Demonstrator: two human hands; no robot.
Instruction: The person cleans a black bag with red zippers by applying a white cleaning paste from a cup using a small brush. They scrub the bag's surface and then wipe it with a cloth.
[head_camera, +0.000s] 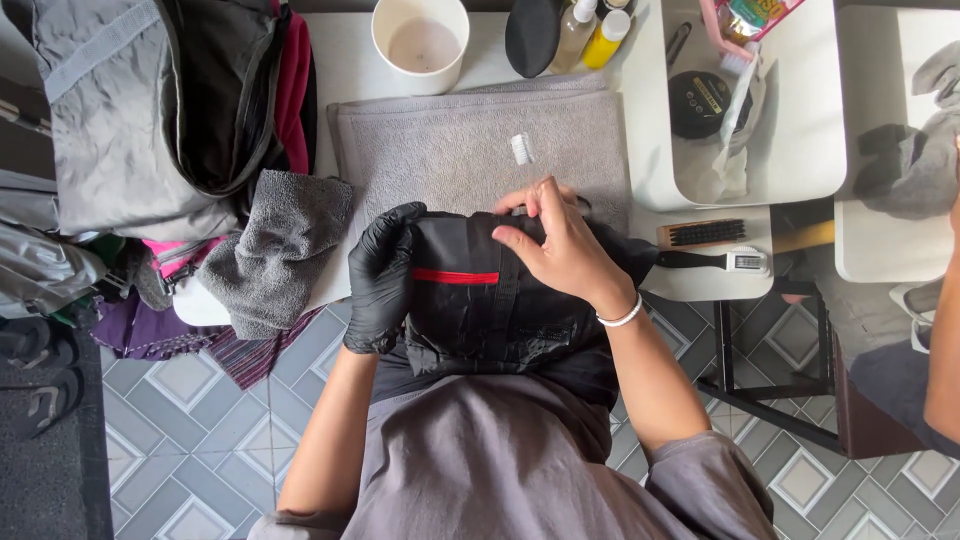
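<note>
The black bag (470, 300) sits between both hands, left (380, 278) gloved, right (560, 245) on top.
</note>
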